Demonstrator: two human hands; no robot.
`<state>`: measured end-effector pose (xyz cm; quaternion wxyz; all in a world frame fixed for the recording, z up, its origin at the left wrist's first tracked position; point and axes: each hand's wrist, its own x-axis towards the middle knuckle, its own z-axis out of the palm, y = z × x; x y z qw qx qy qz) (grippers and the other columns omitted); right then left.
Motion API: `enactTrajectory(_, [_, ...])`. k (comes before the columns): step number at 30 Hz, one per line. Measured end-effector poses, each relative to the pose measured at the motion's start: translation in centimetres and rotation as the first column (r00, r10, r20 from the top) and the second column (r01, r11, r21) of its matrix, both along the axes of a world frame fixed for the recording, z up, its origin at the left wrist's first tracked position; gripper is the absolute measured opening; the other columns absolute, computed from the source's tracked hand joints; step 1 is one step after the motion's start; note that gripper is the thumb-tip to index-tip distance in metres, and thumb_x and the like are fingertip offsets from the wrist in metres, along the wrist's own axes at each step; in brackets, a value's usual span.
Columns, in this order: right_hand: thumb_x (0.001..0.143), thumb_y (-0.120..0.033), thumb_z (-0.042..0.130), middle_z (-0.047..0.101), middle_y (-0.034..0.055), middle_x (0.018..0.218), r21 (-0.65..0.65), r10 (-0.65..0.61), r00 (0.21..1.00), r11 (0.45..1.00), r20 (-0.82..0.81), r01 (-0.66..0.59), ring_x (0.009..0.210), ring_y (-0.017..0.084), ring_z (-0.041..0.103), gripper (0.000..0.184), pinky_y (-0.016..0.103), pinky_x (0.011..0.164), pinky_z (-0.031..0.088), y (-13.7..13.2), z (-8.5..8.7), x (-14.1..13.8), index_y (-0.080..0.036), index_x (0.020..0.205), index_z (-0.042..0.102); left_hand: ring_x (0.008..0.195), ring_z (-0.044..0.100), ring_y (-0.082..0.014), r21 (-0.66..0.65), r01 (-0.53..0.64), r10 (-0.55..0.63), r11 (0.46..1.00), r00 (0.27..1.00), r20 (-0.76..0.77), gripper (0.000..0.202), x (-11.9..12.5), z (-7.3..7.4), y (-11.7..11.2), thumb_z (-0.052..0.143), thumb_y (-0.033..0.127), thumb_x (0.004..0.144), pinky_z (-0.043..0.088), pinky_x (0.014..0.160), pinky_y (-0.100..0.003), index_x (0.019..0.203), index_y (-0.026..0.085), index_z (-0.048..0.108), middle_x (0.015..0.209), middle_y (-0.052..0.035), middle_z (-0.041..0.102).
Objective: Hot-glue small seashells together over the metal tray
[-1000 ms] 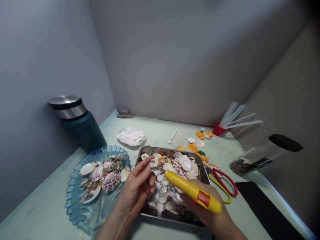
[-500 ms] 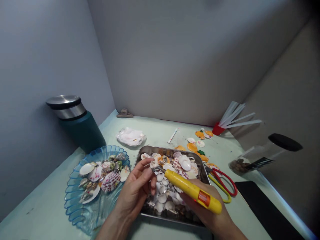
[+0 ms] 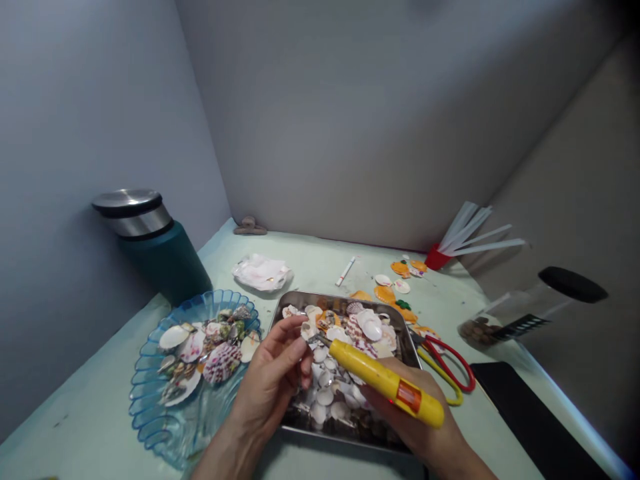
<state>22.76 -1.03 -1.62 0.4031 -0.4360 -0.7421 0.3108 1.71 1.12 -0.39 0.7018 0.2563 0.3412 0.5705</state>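
My right hand [image 3: 413,407] is wrapped round a yellow hot glue gun [image 3: 370,370], its metal nozzle pointing left. Over the steel tray [image 3: 345,437], my left hand [image 3: 275,367] is closed in a pinch at the nozzle tip. Whatever sits between its thumb and finger is too small to make out. Beneath both hands, the tray holds many seashells [image 3: 325,397], small white ones in front and larger striped ones behind. To the left, a blue scalloped glass plate [image 3: 145,393] carries more shells, among them a purple-striped scallop shell [image 3: 223,363].
Red-and-yellow scissors [image 3: 463,373] lie right of the tray, near a black flat object [image 3: 530,413]. Glue sticks [image 3: 467,230] stand in a red cup [image 3: 437,258]. Further round are a clear jar [image 3: 520,307], orange shells [image 3: 385,295], a crumpled plastic packet [image 3: 261,272] and a teal bottle [image 3: 165,260].
Almost nothing differs. Both hands and the glue gun keep their places over the tray, with the nozzle still at the left fingertips.
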Motion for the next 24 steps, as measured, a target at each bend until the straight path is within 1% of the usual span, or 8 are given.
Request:
enactTrajectory(3, [0.086,-0.026,0.062,0.063,-0.0003,0.066,-0.007,0.011,1.0,1.0,0.002,-0.011,0.054,0.015,0.056,0.009,0.025,0.052,0.044,0.02,0.02,0.05,-0.021,0.078,0.062,0.047,0.048,-0.0062,0.01,-0.021,0.021,1.0,1.0,-0.017,0.033,0.07,0.14,-0.11,0.08,0.025,0.068,0.04,0.042,-0.016,0.098,0.02,0.067,0.059,0.0056,0.053])
enactTrajectory(7, [0.087,-0.027,0.06,0.064,0.0011,0.067,-0.014,0.009,1.0,1.0,0.009,-0.009,0.056,0.015,0.057,0.012,0.026,0.053,0.045,0.0,0.37,-0.02,-0.02,0.077,0.061,0.049,0.049,-0.0061,0.002,-0.043,0.043,0.999,0.998,-0.046,0.038,0.11,0.49,-0.25,0.081,0.023,0.066,0.04,0.042,-0.017,0.103,0.021,0.07,0.063,0.0042,0.056])
enactTrajectory(11, [0.088,-0.031,0.059,0.065,0.0026,0.068,-0.024,0.006,1.0,1.0,0.007,-0.006,0.058,0.019,0.06,0.015,0.029,0.054,0.047,-0.09,0.88,-0.11,-0.021,0.077,0.062,0.049,0.049,-0.0048,-0.007,-0.048,0.048,0.999,0.998,-0.052,0.038,0.09,0.63,-0.34,0.082,0.023,0.064,0.041,0.043,-0.017,0.101,0.02,0.073,0.072,0.0008,0.062])
enactTrajectory(16, [0.085,-0.033,0.062,0.064,0.0017,0.064,0.001,-0.06,0.996,0.998,-0.068,0.06,0.052,0.02,0.059,0.012,0.03,0.05,0.051,-0.24,0.79,-0.17,-0.026,0.076,0.066,0.046,0.048,-0.0058,0.01,-0.033,0.033,0.999,0.998,-0.055,0.037,0.15,0.57,-0.36,0.081,0.025,0.065,0.04,0.042,-0.017,0.101,0.02,0.072,0.06,0.0038,0.055])
enactTrajectory(21, [0.084,-0.034,0.063,0.067,0.0012,0.067,0.012,-0.107,0.986,0.994,-0.125,0.109,0.056,0.02,0.063,0.014,0.029,0.055,0.055,-0.33,0.63,-0.4,-0.024,0.076,0.068,0.047,0.048,-0.0061,0.012,-0.046,0.047,0.999,0.996,-0.074,0.036,0.33,0.82,-0.48,0.081,0.025,0.066,0.04,0.042,-0.017,0.099,0.018,0.07,0.061,0.004,0.054])
enactTrajectory(24, [0.083,-0.032,0.065,0.069,0.0011,0.069,-0.008,-0.122,0.984,0.992,-0.132,0.122,0.058,0.02,0.064,0.01,0.029,0.057,0.056,-0.43,0.73,-0.53,-0.024,0.077,0.068,0.048,0.048,-0.006,0.017,-0.062,0.063,0.998,0.994,-0.086,0.036,0.4,0.87,-0.53,0.081,0.025,0.065,0.041,0.042,-0.017,0.098,0.018,0.07,0.064,0.0038,0.054])
